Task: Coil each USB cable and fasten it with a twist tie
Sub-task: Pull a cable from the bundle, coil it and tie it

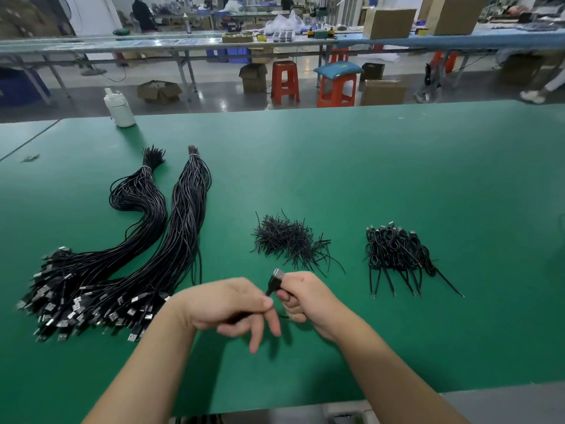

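Note:
A black USB cable [273, 283] runs between both hands near the front of the green table [397, 166]. My right hand [301, 296] grips it just below the silver plug, which sticks up past the fingers. My left hand [229, 304] pinches the cord between thumb and forefinger, its other fingers pointing down. Two large bundles of uncoiled black USB cables [128, 255] lie at the left, plugs toward me. A loose heap of black twist ties [287, 240] sits in the middle. Several coiled, tied cables [397, 249] are piled at the right.
A white plastic bottle [119, 108] stands at the table's far left edge. Beyond the table are red stools [285, 82], cardboard boxes [388, 22] and long workbenches, with people far back.

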Tool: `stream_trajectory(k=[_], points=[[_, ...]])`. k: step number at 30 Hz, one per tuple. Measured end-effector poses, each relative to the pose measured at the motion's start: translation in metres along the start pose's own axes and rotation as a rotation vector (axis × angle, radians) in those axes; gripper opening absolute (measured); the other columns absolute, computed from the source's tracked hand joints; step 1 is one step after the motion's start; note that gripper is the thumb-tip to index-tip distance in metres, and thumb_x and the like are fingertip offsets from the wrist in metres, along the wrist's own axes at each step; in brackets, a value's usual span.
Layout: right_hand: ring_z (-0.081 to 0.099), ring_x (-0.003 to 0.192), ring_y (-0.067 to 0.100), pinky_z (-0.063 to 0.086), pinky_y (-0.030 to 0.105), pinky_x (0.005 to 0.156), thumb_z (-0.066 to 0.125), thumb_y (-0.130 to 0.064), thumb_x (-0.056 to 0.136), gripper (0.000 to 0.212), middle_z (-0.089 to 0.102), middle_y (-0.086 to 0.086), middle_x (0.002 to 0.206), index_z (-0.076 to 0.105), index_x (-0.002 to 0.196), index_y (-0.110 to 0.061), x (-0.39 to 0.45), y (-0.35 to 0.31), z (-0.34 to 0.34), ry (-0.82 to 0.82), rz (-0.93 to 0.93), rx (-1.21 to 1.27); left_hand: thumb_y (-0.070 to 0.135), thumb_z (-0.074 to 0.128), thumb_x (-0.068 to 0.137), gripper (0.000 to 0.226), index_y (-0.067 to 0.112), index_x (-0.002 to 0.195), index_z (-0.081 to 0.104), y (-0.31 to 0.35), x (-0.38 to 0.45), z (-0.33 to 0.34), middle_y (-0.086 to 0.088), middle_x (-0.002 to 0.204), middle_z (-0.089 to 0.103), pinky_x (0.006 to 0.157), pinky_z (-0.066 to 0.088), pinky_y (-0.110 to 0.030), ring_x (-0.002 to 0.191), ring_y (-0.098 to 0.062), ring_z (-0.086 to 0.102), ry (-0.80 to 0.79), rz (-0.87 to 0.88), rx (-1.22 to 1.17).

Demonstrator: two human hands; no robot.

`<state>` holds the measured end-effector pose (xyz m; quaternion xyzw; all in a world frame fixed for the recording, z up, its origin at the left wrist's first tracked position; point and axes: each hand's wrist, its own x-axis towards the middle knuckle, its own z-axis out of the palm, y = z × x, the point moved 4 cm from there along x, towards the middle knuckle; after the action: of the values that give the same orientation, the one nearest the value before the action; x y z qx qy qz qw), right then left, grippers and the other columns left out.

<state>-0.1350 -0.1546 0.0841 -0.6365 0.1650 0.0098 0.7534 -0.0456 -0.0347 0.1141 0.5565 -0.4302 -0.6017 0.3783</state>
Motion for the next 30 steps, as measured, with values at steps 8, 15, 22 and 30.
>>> stream_trajectory(k=[8,15,22,30], points=[[0.014,0.041,0.01,0.015,0.021,0.04,0.039,-0.042,0.106,0.047,0.026,-0.009,0.047,0.051,0.065,-0.023,-0.002,0.015,0.007,-0.059,0.025,0.013,0.017,0.032,0.108,0.035,-0.003,0.119,0.059,-0.012,0.017,-0.011,-0.007,0.095,0.077,0.076,0.059,-0.029,0.085,-0.018,0.074,0.802,0.113,-0.178],[0.015,0.046,0.012,0.015,0.024,0.046,0.041,-0.047,0.104,0.048,0.025,-0.009,0.051,0.044,0.062,-0.024,0.003,0.033,0.003,-0.012,0.078,-0.081,0.028,0.035,0.105,0.037,0.002,0.102,0.062,0.0,0.017,-0.03,0.002,0.056,0.058,0.042,0.047,-0.019,0.049,-0.01,0.058,0.777,0.528,-1.183],[0.017,0.044,0.012,0.013,0.027,0.043,0.045,-0.043,0.102,0.044,0.03,-0.008,0.051,0.057,0.067,-0.021,0.005,0.003,-0.025,0.005,-0.012,0.102,0.031,0.046,0.1,0.041,0.0,0.096,0.072,0.005,0.004,-0.01,0.0,0.044,0.04,0.042,0.024,-0.024,0.04,-0.014,0.028,0.243,0.123,-0.06],[0.017,0.047,0.008,0.012,0.022,0.043,0.041,-0.027,0.107,0.029,0.028,-0.008,0.056,0.058,0.087,-0.014,-0.001,-0.019,-0.015,-0.012,-0.11,0.08,0.033,0.042,0.105,0.037,0.012,0.092,0.07,0.002,0.024,-0.01,0.006,0.09,0.076,0.089,0.052,-0.031,0.088,-0.003,0.07,0.715,-0.074,0.543]])
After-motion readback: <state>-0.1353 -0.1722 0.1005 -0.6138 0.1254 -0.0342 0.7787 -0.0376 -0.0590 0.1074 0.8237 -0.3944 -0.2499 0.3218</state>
